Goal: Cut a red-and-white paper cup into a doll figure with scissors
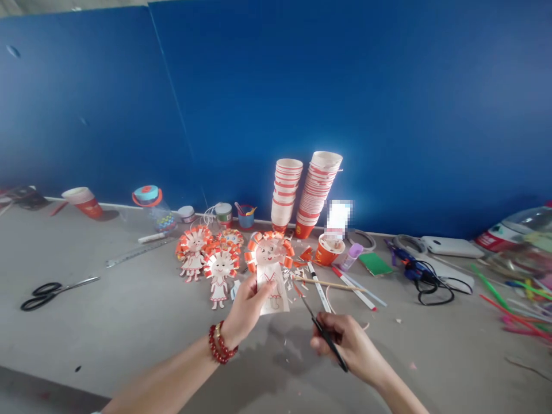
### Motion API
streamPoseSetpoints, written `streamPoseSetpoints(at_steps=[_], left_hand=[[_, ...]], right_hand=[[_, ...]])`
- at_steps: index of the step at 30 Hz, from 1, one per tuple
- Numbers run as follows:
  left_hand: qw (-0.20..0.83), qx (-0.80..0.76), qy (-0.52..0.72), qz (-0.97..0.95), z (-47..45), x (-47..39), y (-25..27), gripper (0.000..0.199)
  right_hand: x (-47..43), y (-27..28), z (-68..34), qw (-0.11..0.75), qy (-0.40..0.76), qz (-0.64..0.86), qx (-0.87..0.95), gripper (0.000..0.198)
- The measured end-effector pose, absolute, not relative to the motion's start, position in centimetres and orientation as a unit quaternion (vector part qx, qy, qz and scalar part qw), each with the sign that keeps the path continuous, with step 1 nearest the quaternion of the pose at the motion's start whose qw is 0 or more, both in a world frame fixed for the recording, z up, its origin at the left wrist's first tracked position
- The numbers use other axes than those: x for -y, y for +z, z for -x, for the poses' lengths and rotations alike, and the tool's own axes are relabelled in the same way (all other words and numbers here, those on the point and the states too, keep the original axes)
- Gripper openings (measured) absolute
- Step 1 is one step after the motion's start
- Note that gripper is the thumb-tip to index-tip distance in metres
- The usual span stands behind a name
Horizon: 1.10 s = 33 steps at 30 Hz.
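Observation:
My left hand (248,302), with a red bead bracelet at the wrist, pinches a paper doll (268,256) by its white body strip. The doll's round drawn face is ringed with orange and white tabs, and a dress and legs are drawn on the strip. My right hand (345,342) grips black-handled scissors (328,333), their blades pointing up and left close to the strip's right edge. Finished-looking paper dolls (219,267) with cut-out bodies lie left of my left hand. Small paper scraps (297,273) lie behind the blades.
Two tall stacks of paper cups (319,190) stand against the blue wall. Markers (319,287), a wooden stick (330,283) and an orange cup (330,250) lie or stand right of the doll. A second pair of scissors (56,292) lies left; a blue glue gun (414,264) lies right.

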State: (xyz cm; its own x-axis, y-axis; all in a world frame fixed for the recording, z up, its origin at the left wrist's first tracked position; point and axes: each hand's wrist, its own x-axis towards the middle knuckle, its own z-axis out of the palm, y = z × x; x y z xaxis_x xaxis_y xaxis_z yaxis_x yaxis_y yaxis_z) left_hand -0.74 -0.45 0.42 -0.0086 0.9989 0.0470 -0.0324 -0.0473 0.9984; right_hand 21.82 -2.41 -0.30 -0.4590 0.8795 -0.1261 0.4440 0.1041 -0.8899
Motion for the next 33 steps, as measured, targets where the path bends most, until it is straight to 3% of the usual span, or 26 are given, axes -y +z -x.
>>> streamPoseSetpoints(at_steps=[8, 33], left_hand=[[0.526, -0.48, 0.464, -0.527, 0.1, 1.3, 0.4, 0.029], [0.539, -0.462, 0.405, -0.576, 0.1, 1.2, 0.6, 0.029]], right_hand=[[1.7, -0.2, -20.5, 0.2, 0.597, 0.388, 0.673, 0.051], [1.6, -1.5, -20.3, 0.193, 0.616, 0.413, 0.642, 0.055]])
